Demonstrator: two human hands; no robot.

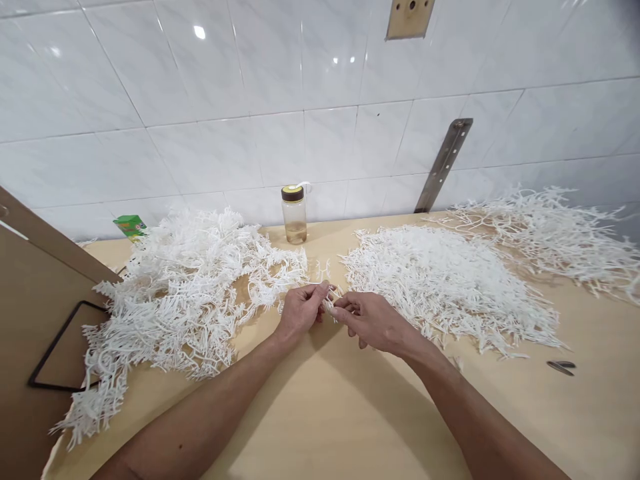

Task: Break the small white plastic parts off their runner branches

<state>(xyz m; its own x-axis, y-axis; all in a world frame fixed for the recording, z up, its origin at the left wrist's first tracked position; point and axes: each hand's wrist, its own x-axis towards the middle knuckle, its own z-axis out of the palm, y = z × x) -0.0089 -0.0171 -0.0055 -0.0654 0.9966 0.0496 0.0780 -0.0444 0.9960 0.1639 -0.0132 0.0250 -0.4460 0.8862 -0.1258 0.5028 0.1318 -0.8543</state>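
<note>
My left hand [303, 308] pinches a small white branched plastic piece [324, 269] between thumb and fingers, above the middle of the table. Close beside it, my right hand [367, 319] has its thumb and forefinger closed on the lower part of the same piece. Its other fingers curl loosely. On the left lies a tall, tangled heap of white branched pieces [175, 300]. A flatter heap of similar thin white pieces [445, 283] spreads out right of my hands. The fingers partly hide the held piece.
A clear bottle [295, 223] with a dark lid stands by the tiled wall. Longer white branches [555, 233] lie at the far right. Small metal snips [561, 367] rest nearer me. A green carton [130, 227] and a brown panel [45, 333] are at left.
</note>
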